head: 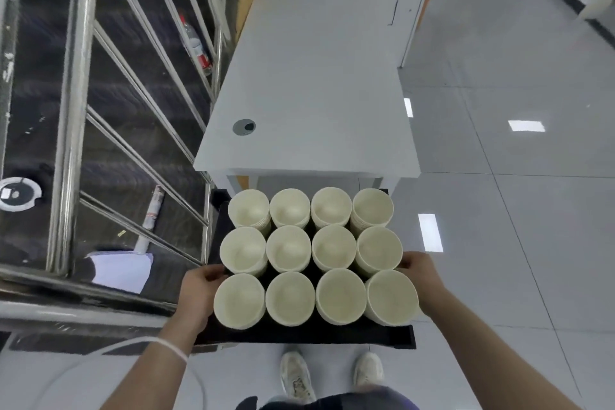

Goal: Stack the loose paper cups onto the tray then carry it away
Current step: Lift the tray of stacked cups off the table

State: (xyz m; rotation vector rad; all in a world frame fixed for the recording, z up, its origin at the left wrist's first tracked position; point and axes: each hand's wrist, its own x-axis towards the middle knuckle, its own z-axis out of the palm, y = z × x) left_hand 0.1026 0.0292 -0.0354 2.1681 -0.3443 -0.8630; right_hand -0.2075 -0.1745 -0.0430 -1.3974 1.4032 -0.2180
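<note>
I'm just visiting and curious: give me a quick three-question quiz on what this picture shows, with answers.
1. How many stacks of paper cups stand on the black tray?
2. True or false: the tray rests on the white table.
3. Which hands hold the tray? A) left only B) right only C) both

Key: 1. Twelve, in three rows of four. 2. False; it is held in the air in front of the table. 3. C, the left hand and the right hand grip opposite sides.

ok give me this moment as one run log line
phase: carry | left hand: grips tray | right hand: grips tray | cup stacks: twelve on tray | white desk: ahead
</note>
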